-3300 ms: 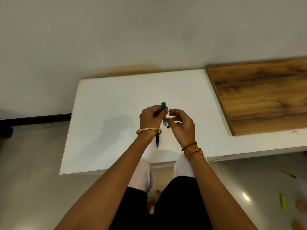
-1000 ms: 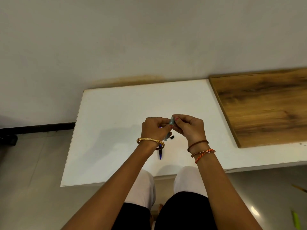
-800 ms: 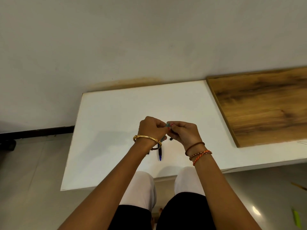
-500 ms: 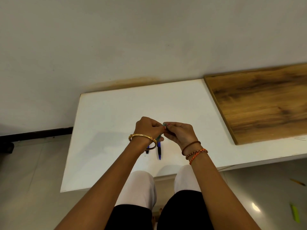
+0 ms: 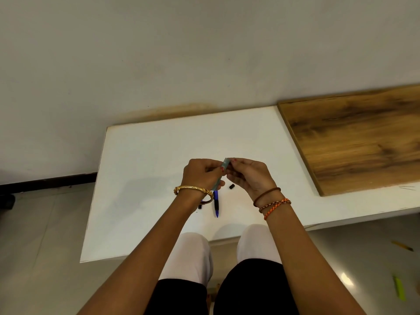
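Over the white table (image 5: 145,169) my left hand (image 5: 201,176) grips a slim teal pen barrel (image 5: 223,165), which slants up to the right. My right hand (image 5: 248,175) pinches the barrel's top end with fingertips. Both hands are raised a little above the tabletop. A blue pen (image 5: 216,202) lies on the table below my left hand, tip toward me. A small black piece (image 5: 231,186) lies between my wrists. Another small black piece (image 5: 200,206) lies by my left wrist, partly hidden by the bangle.
A wooden board (image 5: 359,137) lies on the table's right part. The wall rises just behind the table. My knees sit under the near edge. On the floor at the right lie a pencil (image 5: 402,246) and a yellow-green marker (image 5: 399,288).
My hands have stayed together on the teal barrel, shifting slightly, and the barrel's top shows more between the fingers. The view has wobbled a little. The pens on the table have not moved.
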